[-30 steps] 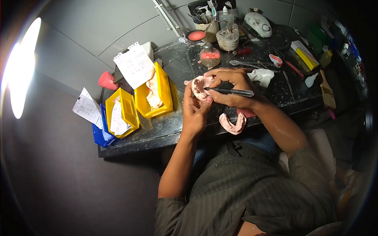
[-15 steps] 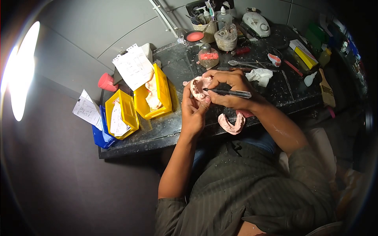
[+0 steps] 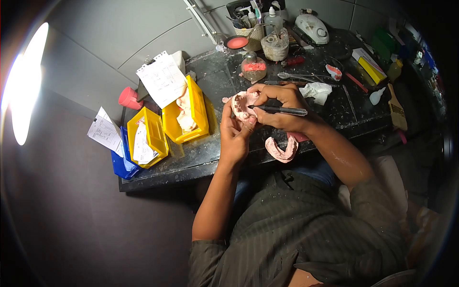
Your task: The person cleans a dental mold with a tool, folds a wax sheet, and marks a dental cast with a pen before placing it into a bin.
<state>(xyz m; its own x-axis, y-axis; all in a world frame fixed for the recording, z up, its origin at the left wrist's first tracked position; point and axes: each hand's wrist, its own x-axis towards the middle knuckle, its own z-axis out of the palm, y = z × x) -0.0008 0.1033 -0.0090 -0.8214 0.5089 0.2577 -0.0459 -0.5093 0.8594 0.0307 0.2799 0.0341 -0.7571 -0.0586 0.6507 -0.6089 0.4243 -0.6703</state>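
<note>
My left hand (image 3: 235, 138) is closed round a pale pink dental cast (image 3: 240, 104) and holds it up over the bench, thumb along its near edge. In my right hand (image 3: 285, 106) is a black marker pen (image 3: 287, 111), its tip at the inner side of the cast. The fingers of this hand also rest against the cast's right part. A second horseshoe-shaped dental cast (image 3: 281, 149) lies at the bench's front edge, below my right hand, beside a flat dark pink piece (image 3: 299, 137).
Yellow bins (image 3: 197, 110) with casts and papers stand left, near a blue bin (image 3: 125, 166) and red cup (image 3: 129, 98). Behind my hands are a glass burner (image 3: 253, 68) and a crusted pot (image 3: 275, 46). Crumpled tissue (image 3: 316, 92) and metal tools lie right.
The pen's angle has shifted very slightly, with its tip still inside the cast. Both hands keep nearly the same place.
</note>
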